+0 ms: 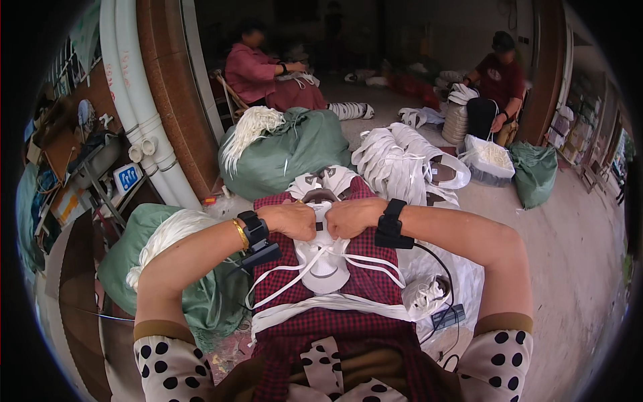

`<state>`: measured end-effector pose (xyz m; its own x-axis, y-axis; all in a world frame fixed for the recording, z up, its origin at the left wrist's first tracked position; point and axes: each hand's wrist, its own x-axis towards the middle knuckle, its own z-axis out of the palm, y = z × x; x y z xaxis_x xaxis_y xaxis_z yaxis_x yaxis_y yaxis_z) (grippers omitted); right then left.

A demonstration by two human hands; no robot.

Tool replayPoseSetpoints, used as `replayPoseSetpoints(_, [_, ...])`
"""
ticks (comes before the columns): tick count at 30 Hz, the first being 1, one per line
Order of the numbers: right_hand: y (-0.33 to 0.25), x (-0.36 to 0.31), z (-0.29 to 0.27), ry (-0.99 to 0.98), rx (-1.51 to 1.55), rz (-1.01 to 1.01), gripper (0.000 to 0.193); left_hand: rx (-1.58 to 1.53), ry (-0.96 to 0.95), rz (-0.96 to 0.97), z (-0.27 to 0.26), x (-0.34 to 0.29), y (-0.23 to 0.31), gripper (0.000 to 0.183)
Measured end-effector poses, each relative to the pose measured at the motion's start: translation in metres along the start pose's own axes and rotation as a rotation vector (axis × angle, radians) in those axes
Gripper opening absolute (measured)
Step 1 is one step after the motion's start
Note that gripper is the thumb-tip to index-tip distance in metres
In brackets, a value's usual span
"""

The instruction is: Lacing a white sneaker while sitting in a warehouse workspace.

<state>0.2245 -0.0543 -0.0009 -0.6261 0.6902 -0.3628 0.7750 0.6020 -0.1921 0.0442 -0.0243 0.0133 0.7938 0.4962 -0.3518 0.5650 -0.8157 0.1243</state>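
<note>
Item, one white shoe (325,273): on the checked apron (375,285) over the lap, toe pointing toward the wearer. Item, white laces (370,260): trailing from the shoe's front, one out to each side.

Item, left hand (297,221): knuckles up, fingers curled closed on the shoe's left side. Item, right hand (353,218): likewise closed, on the right side. From my remote post I cannot tell whether either also pinches lace, since the knuckles hide the fingertips.

Item, black wrist straps (255,228), one per arm (I also count a gold bracelet (240,232) on the left).

Item, a white bundle of laces (335,305): lying across the waist. I list around the lap: a green sack (301,147) beyond it, topped with white strands (253,127); stacked white shoes (392,161) to that sack's right; a loose shoe (423,298) low on the right, near a small dark box (449,315).

Further back, two seated people: one in pink (251,74), one in dark red (502,84).
</note>
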Motion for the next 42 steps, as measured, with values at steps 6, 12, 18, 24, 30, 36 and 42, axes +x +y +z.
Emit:
replayPoseSetpoints(6, [-0.019, 0.004, 0.001, 0.069, -0.200, 0.115, 0.020, 0.153, 0.154, -0.050, 0.013, 0.009, 0.006, 0.020])
replayPoseSetpoints(12, [-0.006, -0.001, 0.024, 0.358, 0.080, 0.142, 0.021, 0.034, 0.203, -0.139, 0.017, 0.007, 0.008, 0.019])
replayPoseSetpoints(18, [0.021, 0.003, 0.033, 0.815, 1.435, -0.083, 0.031, -0.446, 0.317, -0.060, 0.014, -0.021, 0.019, 0.018])
replayPoseSetpoints(24, [0.016, -0.016, 0.043, 0.945, 1.258, -0.044, 0.033, -1.176, 0.522, 0.021, 0.026, -0.033, 0.031, 0.019])
replayPoseSetpoints(30, [0.005, -0.009, 0.032, 1.126, 0.652, -0.263, 0.028, -1.334, 0.408, 0.046, 0.034, -0.012, 0.023, 0.023])
replayPoseSetpoints(36, [-0.013, -0.026, 0.052, 0.901, 0.821, -0.112, 0.019, -1.627, 0.549, -0.046, 0.033, -0.014, 0.015, 0.023])
replayPoseSetpoints(42, [-0.038, -0.005, 0.080, 0.727, 1.239, -0.058, 0.018, -1.722, 0.613, -0.051, 0.038, -0.002, 0.033, 0.021])
